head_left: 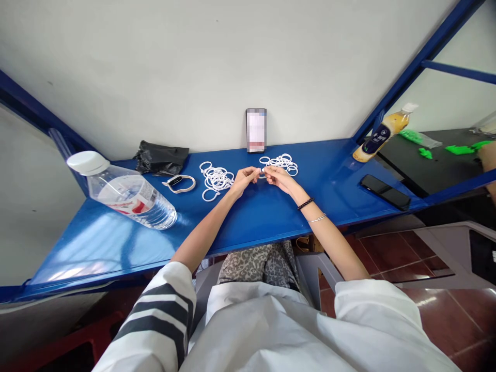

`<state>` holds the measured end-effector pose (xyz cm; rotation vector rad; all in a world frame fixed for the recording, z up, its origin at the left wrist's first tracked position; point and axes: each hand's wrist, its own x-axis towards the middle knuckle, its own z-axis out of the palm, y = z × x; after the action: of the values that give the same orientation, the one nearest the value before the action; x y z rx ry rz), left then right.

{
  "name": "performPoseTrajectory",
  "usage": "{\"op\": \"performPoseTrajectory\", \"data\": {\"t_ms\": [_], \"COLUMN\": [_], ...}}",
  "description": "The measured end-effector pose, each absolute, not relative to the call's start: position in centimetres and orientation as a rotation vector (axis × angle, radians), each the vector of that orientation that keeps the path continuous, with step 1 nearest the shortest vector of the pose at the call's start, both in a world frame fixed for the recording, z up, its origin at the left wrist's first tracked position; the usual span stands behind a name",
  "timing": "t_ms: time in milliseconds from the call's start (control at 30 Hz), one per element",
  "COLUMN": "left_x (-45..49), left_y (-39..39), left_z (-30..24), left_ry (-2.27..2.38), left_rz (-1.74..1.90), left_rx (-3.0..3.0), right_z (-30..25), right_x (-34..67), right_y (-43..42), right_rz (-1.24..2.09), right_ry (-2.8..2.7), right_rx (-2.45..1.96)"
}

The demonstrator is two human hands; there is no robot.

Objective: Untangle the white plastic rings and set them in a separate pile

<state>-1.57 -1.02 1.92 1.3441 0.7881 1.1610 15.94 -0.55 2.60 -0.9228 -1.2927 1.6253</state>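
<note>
Between the fingertips of both hands is a white ring (262, 176), partly hidden by the fingers, with its small end pieces at the top. My left hand (244, 181) pinches it from one side, and my right hand (279, 178) pinches it from the other. Beside my left hand lies a loose heap of white rings (217, 179), some with a small knob on the band. A second pile of white rings (289, 161) rests just behind my right hand. Both heaps sit on the blue tabletop (251, 217).
A phone (256, 131) leans upright against the wall. Toward the left are a black plastic bag (160, 157), a pale-strapped watch (180, 183) and a large water bottle (127, 196). Rightward stand a yellow drink bottle (383, 133) and a dark phone (385, 191) lying flat.
</note>
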Motion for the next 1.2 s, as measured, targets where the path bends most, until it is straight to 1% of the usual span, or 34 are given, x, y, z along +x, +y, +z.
{"op": "performPoseTrajectory", "data": {"t_ms": [233, 467, 1200], "left_x": [-1.70, -1.76, -1.43], "left_y": [-0.75, -0.58, -0.29], "left_z": [1.67, 1.52, 0.97], "left_ry": [0.761, 0.761, 0.812], "left_rz": [1.102, 1.101, 1.138], "left_rx": [1.412, 1.433, 1.497], "right_z": [2.35, 2.64, 2.75], "right_x": [16.22, 16.20, 15.82], "right_y": [-0.39, -0.70, -0.74], "right_rz": [1.622, 1.548, 1.137], "right_ry": [-1.334, -1.395, -1.588], "right_rx": [-0.927, -0.971, -0.993]}}
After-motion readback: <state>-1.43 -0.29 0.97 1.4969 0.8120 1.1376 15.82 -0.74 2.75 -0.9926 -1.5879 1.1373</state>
